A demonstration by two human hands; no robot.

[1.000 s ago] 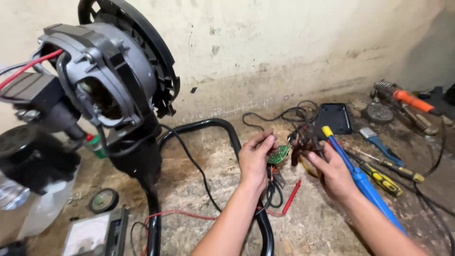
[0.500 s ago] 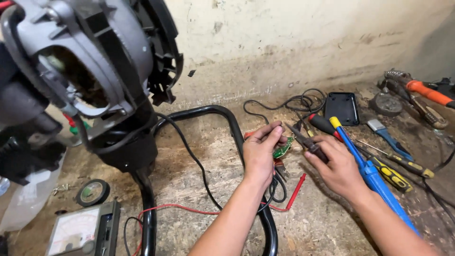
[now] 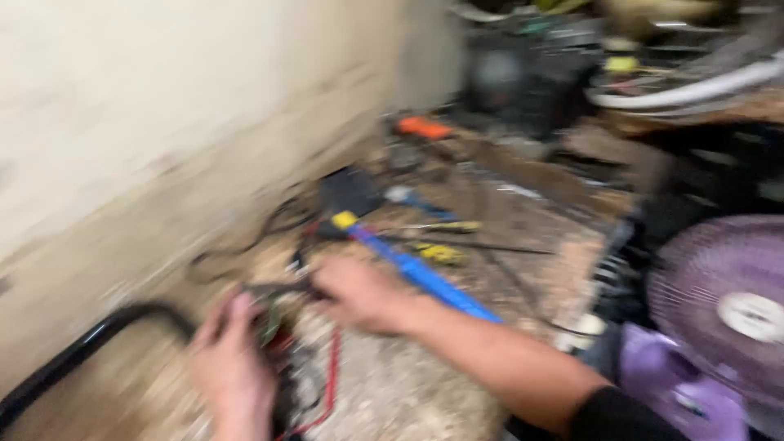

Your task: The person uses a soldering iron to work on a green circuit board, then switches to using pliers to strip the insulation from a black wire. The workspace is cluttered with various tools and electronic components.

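The picture is heavily blurred by head motion. My left hand [image 3: 233, 363] sits at the lower left, closed around a small green circuit board [image 3: 269, 320] with wires hanging from it. My right hand [image 3: 359, 292] is just right of it, fingers pinched on a thin dark tool [image 3: 282, 287] whose tip meets the board. A blue tool with a yellow end [image 3: 408, 265] lies along my right forearm. A red wire [image 3: 331, 384] runs down from the board.
A black curved tube [image 3: 77, 355] crosses the lower left. Screwdrivers [image 3: 441, 253], a black flat case [image 3: 347, 192] and an orange-handled tool [image 3: 423, 126] lie on the dusty floor by the wall. A purple fan [image 3: 723, 310] stands at right, clutter behind it.
The view has swung sharply right: the black fan motor at left is gone and a purple fan has come in. Both hands stay together on the board.
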